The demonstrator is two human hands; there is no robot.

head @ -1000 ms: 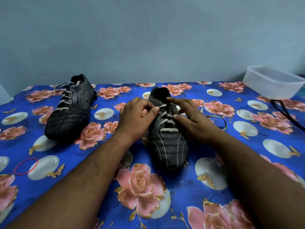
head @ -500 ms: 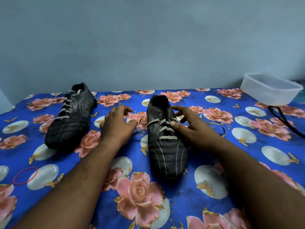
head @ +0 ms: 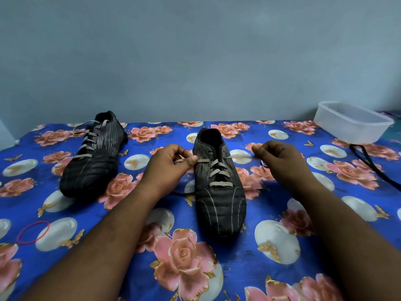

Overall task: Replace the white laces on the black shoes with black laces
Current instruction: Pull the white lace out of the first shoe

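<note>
Two black striped shoes lie on the floral cloth. The left shoe [head: 95,155] is fully laced in white. The middle shoe [head: 219,198] has its white lace [head: 217,170] threaded only through the lower eyelets; the top ones are free. My left hand [head: 169,166] pinches one lace end just left of this shoe. My right hand [head: 280,164] is to the shoe's right, fingers curled, thumb and forefinger pinched together, seemingly on the other lace end, which the hand mostly hides. A black lace [head: 368,164] lies at the far right.
A clear plastic container [head: 351,122] stands at the back right, by the wall. A red rubber band [head: 32,233] lies at the front left. The blue flowered cloth [head: 282,268] covers the whole surface, which ends at the grey wall behind.
Both hands have moved outward from the middle shoe, left hand pulling its lace end leftward, right hand drawing away to the right. The upper rows of the lace have come out.
</note>
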